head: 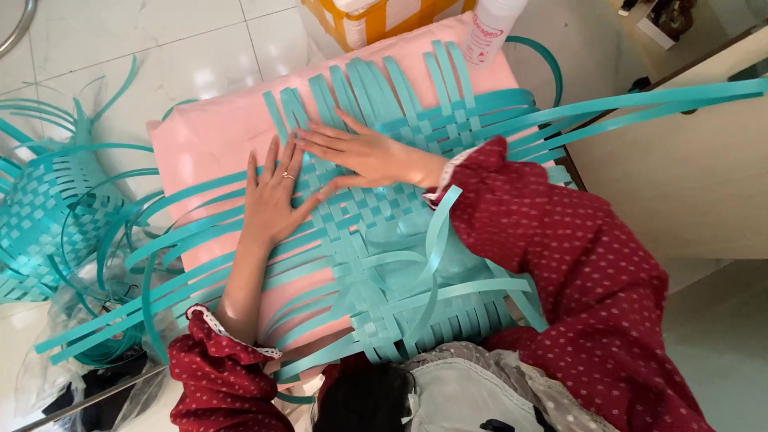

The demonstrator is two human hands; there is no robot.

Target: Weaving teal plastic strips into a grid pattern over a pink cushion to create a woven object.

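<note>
A flat mat of woven teal plastic strips (376, 216) lies on a pink board (204, 136). Loose strip ends fan out on every side. My left hand (274, 200), with a ring on one finger, rests flat on the left edge of the weave, fingers spread. My right hand (360, 152) lies flat just above it, fingers pointing left across the strips. Neither hand grips anything. Both sleeves are dark red with white dots. A loose strip (436, 232) curls up over the mat near my right forearm.
A partly woven teal basket (44, 216) with trailing strips sits on the white tile floor at left. A yellow-and-white box (376, 20) and a white bottle (488, 28) stand beyond the board. A cream cabinet (680, 176) is at right. Long strips (656, 100) reach right.
</note>
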